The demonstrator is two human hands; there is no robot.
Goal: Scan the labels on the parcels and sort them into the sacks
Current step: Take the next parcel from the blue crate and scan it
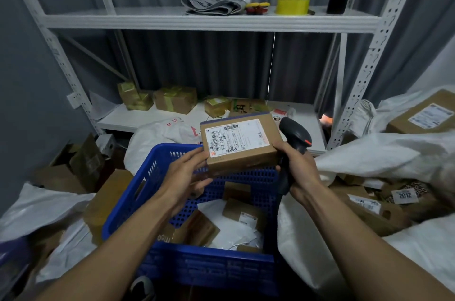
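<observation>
The parcel [240,143] (label up) is mid-frame, above the blue basket [209,266]. The left hand [187,175] grips its lower-left corner. The right hand [299,167] grips the scanner [295,135], thumb touching the parcel's right edge. A white sack [369,152] lies at right.

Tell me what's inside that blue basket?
Small cardboard parcels and white mailer bags lie in the blue basket. Its floor beneath them, and anything behind the near wall, is hidden.
</observation>
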